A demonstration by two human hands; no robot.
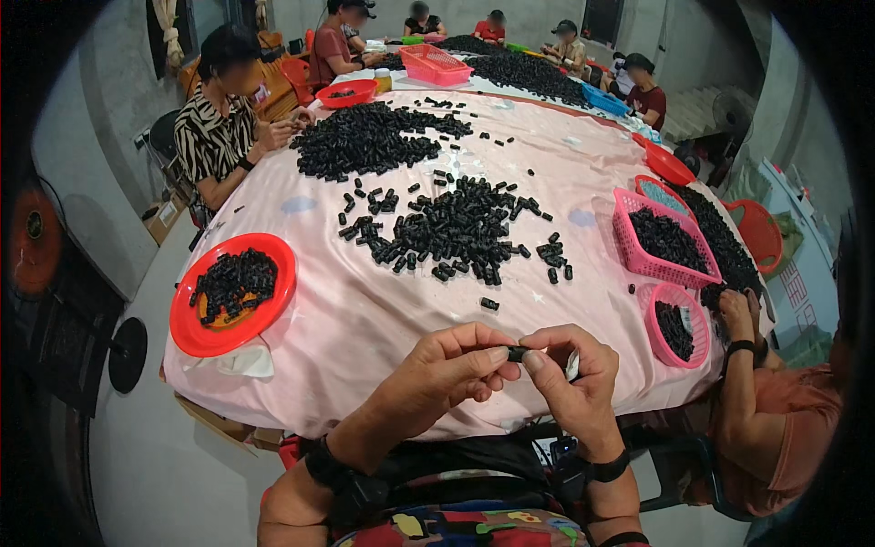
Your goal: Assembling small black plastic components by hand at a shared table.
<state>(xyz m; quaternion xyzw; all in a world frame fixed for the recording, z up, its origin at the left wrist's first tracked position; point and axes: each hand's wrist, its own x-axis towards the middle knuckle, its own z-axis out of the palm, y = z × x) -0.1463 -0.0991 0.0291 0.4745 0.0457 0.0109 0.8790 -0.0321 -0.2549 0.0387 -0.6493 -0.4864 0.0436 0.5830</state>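
Observation:
Close to the near table edge, my left hand [447, 369] and my right hand [581, 378] meet, both closed. Between their thumbs and fingertips they pinch one small black cylindrical piece [517, 354], partly covered by the fingers. Something small and white [572, 366] shows in my right hand; its kind cannot be made out. Beyond my hands, a single black piece [489, 304] lies on the pink cloth, in front of a loose pile of similar black pieces [465, 223].
A red basin [182, 314] with black pieces stands at left. Pink baskets [629, 246] and a round pink basket [656, 337] hold more at right. Another heap [355, 141] lies farther back. Co-workers sit around the table, one near on the right [761, 410], one at left [219, 128].

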